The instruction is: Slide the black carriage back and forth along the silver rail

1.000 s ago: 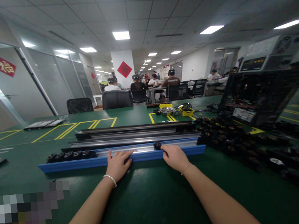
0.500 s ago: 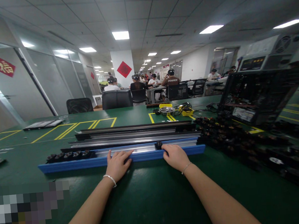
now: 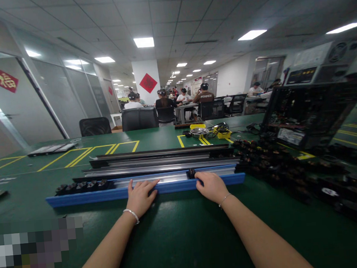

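A long blue rail (image 3: 177,186) with a silvery channel lies across the green table. Several black parts (image 3: 92,185) sit in a row at its left end. My left hand (image 3: 141,195) rests on the rail's middle with its fingers spread, holding nothing. Farther right, a single black part (image 3: 191,173) stands in the channel, and my right hand (image 3: 211,185) has closed fingers against its right side. Behind the blue rail lie black rails (image 3: 162,167) with silvery channels, parallel to it.
A heap of black parts (image 3: 271,163) covers the table on the right. Behind it stands an open computer case (image 3: 304,110). Yellow-framed cables and a metal bowl (image 3: 198,131) are at the back. A flat silvery device (image 3: 53,148) lies back left.
My right hand and the single black part have shifted slightly to the right along the rail. My left hand has stayed in place.
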Motion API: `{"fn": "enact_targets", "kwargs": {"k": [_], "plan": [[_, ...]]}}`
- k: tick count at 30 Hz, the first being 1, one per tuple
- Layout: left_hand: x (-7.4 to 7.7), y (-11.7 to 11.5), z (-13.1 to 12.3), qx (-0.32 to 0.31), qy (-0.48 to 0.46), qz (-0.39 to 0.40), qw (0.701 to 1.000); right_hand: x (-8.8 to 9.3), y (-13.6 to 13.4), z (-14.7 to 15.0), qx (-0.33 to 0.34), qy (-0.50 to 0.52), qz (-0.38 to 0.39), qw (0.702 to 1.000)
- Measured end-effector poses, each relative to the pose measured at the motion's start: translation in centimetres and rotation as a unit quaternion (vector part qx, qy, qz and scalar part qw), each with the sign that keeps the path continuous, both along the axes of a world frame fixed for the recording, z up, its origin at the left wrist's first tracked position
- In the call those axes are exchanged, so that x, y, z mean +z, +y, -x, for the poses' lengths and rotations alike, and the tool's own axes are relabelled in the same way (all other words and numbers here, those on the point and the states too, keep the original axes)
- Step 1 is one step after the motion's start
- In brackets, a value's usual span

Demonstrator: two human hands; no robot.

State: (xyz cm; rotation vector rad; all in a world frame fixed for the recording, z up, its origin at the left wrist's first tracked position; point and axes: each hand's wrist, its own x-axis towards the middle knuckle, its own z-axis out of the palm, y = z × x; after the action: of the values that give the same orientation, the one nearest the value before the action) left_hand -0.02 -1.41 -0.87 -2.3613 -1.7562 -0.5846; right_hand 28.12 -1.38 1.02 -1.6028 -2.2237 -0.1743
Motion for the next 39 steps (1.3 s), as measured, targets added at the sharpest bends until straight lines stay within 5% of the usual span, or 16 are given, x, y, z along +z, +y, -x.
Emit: {"fn": "enact_targets", "kwargs": {"k": [33,39], "plan": [[-0.2,0.0,0.2,-0.009,0.003,-0.015,1.000,-1.0,0.6,-0.6,-0.016,0.055,-0.083,0.995],[-0.2,0.1,0.2,-0.007,-0.003,-0.016,1.000,-2.0,1.2,0.9,-0.103,0.139,-0.116,0.978]]}}
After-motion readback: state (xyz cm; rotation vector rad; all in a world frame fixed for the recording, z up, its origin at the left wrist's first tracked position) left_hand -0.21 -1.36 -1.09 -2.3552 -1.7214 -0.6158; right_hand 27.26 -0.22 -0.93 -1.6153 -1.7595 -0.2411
